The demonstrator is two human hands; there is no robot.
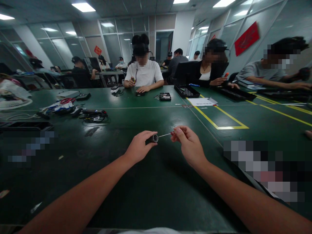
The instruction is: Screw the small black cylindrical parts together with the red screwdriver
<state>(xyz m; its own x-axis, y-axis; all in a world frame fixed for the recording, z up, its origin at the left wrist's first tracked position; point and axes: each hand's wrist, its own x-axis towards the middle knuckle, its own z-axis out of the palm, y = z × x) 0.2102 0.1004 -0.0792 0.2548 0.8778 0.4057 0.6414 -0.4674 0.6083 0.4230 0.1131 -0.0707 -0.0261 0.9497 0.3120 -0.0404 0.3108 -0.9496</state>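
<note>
Left hand: The left hand [138, 148] was closed around a small dark cylinder [153, 138], thumb and fingers wrapped about its body so that its open, pale-rimmed end faced toward three o'clock, to the other hand.
Right hand: The right hand [188, 144] pinched the far end of a thin metal rod [164, 135] between thumb and fingertips, a grip that appeared to serve fine aiming rather than force.
Cylinder: It was held just above the green table [146, 195], at nine o'clock of the rod, kept off the surface and level, apparently so that its mouth stayed in line with the rod.
Rod: It lay nearly horizontal between the two hands, its tip at or just inside the cylinder's mouth; whether it had entered could not be told.
Forearms: Both reached forward from six o'clock and converged, which brought the work to the centre of view.
Table: Yellow tape lines [219, 118] marked out a bay at two o'clock of the hands.
Cables and tools: A tangle of cables [94, 115] and a red-and-white bundle [63, 105] lay well apart at ten o'clock.
Small black device: A small black device [165, 96] rested at twelve o'clock, near a black tray [186, 91].
Co-workers: A person in a white shirt [145, 74] sat across the table at twelve o'clock; others sat at one and two o'clock, their hands on their own trays.
</note>
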